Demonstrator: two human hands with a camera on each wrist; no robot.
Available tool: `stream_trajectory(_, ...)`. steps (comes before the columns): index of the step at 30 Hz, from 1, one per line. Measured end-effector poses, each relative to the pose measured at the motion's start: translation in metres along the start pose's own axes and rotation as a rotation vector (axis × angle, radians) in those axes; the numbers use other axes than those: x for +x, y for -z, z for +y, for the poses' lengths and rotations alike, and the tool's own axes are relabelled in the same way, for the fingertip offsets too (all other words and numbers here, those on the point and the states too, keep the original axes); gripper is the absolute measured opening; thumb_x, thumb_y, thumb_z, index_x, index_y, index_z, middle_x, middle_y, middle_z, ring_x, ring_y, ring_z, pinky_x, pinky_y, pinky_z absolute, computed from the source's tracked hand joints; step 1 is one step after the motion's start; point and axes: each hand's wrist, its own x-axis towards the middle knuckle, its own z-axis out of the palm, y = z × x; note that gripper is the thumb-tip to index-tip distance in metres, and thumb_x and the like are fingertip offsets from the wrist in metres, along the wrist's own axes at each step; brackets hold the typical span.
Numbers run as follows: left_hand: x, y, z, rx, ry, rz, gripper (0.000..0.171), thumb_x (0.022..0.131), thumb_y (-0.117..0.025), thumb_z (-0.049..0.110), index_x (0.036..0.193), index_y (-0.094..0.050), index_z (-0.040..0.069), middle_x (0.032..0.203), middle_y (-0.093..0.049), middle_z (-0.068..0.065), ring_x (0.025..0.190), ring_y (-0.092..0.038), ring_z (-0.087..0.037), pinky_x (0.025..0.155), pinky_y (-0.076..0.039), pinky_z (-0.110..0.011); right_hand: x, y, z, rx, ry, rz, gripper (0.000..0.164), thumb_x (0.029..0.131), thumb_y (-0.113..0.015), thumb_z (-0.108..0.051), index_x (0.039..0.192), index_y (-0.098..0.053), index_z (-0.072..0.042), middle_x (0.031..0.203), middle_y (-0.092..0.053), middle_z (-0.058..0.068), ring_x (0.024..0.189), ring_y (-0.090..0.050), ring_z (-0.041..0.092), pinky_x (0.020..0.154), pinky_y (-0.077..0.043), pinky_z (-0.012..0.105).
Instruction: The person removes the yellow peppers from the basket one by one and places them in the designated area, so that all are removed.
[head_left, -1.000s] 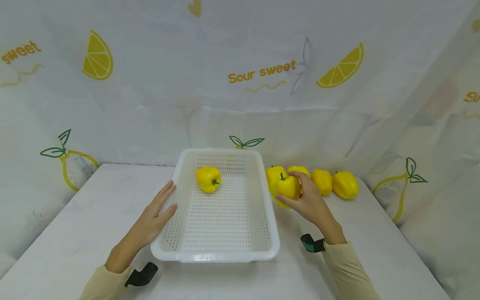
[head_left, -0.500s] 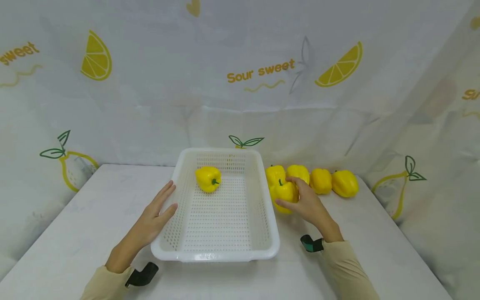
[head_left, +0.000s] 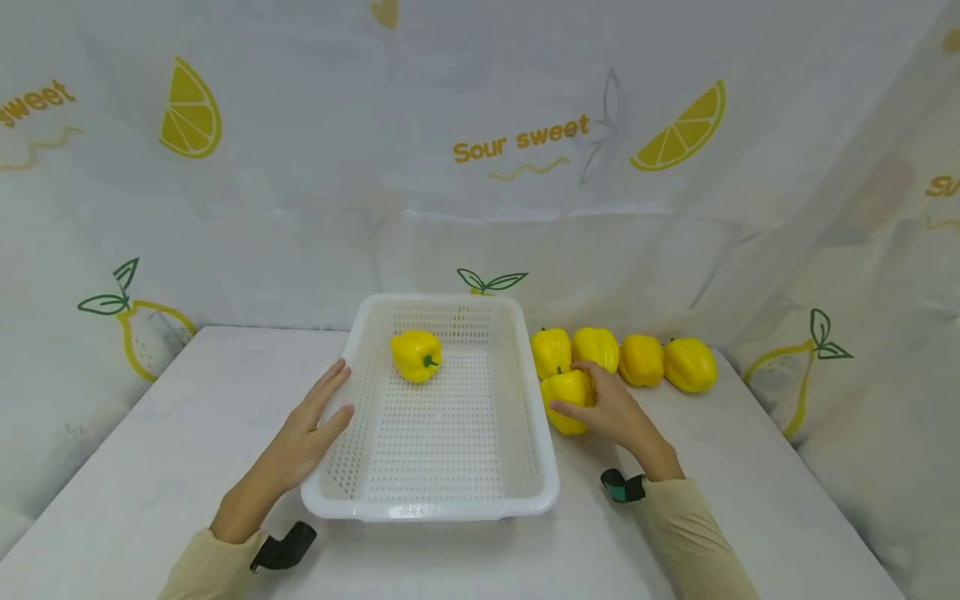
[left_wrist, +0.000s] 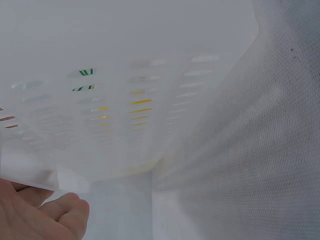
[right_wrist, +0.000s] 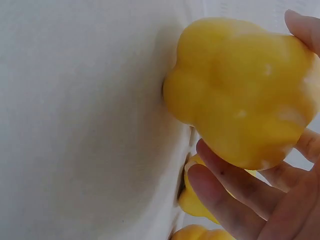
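In the head view my left hand (head_left: 303, 437) rests on the left rim of a white perforated plastic basket (head_left: 431, 510), thumb and a finger lying over the edge. The left wrist view shows other fingers (left_wrist: 75, 215) loosely bent below that rim. My right hand (head_left: 618, 412) holds a yellow bell pepper (head_left: 567, 404), stem up, beside the basket's right wall. Thumb and fingers are on opposite sides of this bell pepper (right_wrist: 245, 95) in the right wrist view. Inside the basket, toward the back, another yellow bell pepper (head_left: 416, 357) lies on its side.
Behind my right hand, several yellow bell peppers (head_left: 690, 365) stand in a row along the back right of the white table (head_left: 750, 492). A pale curtain (head_left: 322, 208) with lemon prints hangs directly behind the table.
My right hand has moved the bell pepper down and slightly toward me, uncovering more of the peppers behind it. The left hand and basket have stayed in place.
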Motion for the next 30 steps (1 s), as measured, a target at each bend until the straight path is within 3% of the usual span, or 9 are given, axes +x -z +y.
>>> stream_trajectory(15, 0.0007, -0.0011, -0.0009, -0.004, -0.004, 0.000, 0.061, 0.104, -0.049, 0.023, 0.156, -0.025, 0.000, 0.167, -0.010, -0.019, 0.151, -0.010, -0.049, 0.114, -0.015, -0.074, -0.0034, -0.0018, 0.0001, 0.010, -0.053, -0.076, 0.093, 0.084, -0.067, -0.063, 0.150, -0.034, -0.005, 0.155, -0.038, 0.022, 0.135, -0.044, 0.041, 0.110, -0.036, 0.065)
stream_trajectory(24, -0.0001, -0.0003, 0.0001, -0.017, -0.006, -0.003, 0.061, 0.104, -0.050, 0.021, 0.156, -0.025, 0.002, 0.166, -0.010, -0.020, 0.151, -0.010, -0.048, 0.114, -0.015, -0.074, -0.0017, 0.0010, 0.0025, 0.012, -0.024, -0.116, 0.088, 0.088, -0.066, -0.058, 0.150, -0.034, -0.004, 0.154, -0.038, 0.022, 0.123, -0.051, 0.036, 0.100, -0.049, 0.053)
stream_trajectory(30, -0.0006, -0.0006, -0.0014, -0.020, 0.000, -0.008, 0.061, 0.104, -0.049, 0.023, 0.156, -0.024, 0.002, 0.167, -0.009, -0.019, 0.151, -0.009, -0.048, 0.114, -0.015, -0.074, 0.0004, -0.0012, 0.0030, 0.071, -0.003, -0.119, 0.086, 0.088, -0.069, -0.052, 0.149, -0.034, -0.001, 0.154, -0.038, 0.023, 0.127, -0.049, 0.037, 0.102, -0.048, 0.054)
